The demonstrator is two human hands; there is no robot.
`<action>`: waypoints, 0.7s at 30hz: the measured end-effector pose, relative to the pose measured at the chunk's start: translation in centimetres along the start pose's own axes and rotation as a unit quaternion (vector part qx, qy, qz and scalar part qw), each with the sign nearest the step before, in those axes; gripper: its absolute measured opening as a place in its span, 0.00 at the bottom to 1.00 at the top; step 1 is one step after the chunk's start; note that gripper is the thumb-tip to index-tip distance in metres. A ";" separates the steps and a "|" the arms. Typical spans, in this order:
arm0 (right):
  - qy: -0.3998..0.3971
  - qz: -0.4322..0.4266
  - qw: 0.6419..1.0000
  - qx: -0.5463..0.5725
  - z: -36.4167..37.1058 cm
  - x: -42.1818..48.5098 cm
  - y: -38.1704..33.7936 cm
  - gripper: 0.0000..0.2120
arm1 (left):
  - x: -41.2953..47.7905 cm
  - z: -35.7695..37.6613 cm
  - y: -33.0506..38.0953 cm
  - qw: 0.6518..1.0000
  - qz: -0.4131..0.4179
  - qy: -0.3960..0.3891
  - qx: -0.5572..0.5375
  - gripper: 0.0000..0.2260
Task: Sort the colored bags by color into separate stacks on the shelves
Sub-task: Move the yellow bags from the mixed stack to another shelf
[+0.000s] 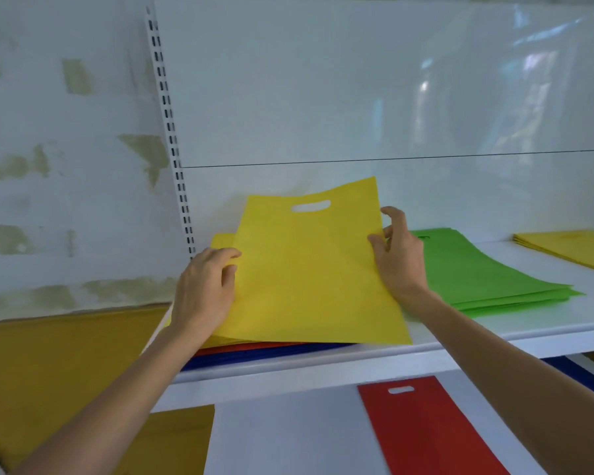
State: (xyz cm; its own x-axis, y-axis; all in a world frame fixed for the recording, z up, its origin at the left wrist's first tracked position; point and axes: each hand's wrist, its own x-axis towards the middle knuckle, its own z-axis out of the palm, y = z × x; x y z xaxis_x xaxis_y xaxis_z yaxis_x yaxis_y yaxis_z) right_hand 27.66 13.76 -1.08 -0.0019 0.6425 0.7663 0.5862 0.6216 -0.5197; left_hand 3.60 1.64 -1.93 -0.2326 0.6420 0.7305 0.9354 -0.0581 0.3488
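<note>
The person is partway through pulling one bag from a mixed pile. The left hand (203,286) and right hand (398,262) hold a flat yellow fabric bag with a cut-out handle slot (309,269) by its side edges. The left fingers (227,253) curl over the left edge, and the right thumb and fingers pinch the right edge with one finger lifted free. The bag is tilted, its handle end raised toward the white back panel (357,97). Its near end rests on the pile of red and blue bags (254,353) at the left end of the upper white shelf (494,337).

The likely target is the flat stack of yellow bags (570,250) at the far right of that shelf. Getting there probably means lifting the bag clear and carrying it right, over the stack of green bags (487,272).

Room is tight on the left, where the slotted metal upright (172,132) stands near the left hand. The pile overhangs the shelf's front lip, so dragging could pull bags off. The green stack lies just beside the right hand. Bare shelf shows between the green and yellow stacks. A red bag with a handle slot (426,430) lies on the lower shelf.
</note>
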 end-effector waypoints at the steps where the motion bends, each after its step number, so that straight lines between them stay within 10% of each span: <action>1: 0.008 -0.003 1.000 0.001 -1.8 0.1 0.8 0.14 | 0.2 0.6 1.5 1.000 0.009 0.002 -0.016 0.11; 21: 0.112 0.219 0.922 -0.298 -50.3 -9.9 25.0 0.17 | -11.3 23.3 47.5 0.900 0.143 -0.242 -0.332 0.13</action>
State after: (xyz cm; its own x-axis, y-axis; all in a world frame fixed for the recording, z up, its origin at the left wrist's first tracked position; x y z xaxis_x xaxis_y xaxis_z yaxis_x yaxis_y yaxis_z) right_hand 83.09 0.40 -2.72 0.4696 0.6225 0.6260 0.8324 -0.0759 -0.5490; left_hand 56.87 9.41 -7.28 0.2859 0.7774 0.5603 0.5353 -0.6146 0.5795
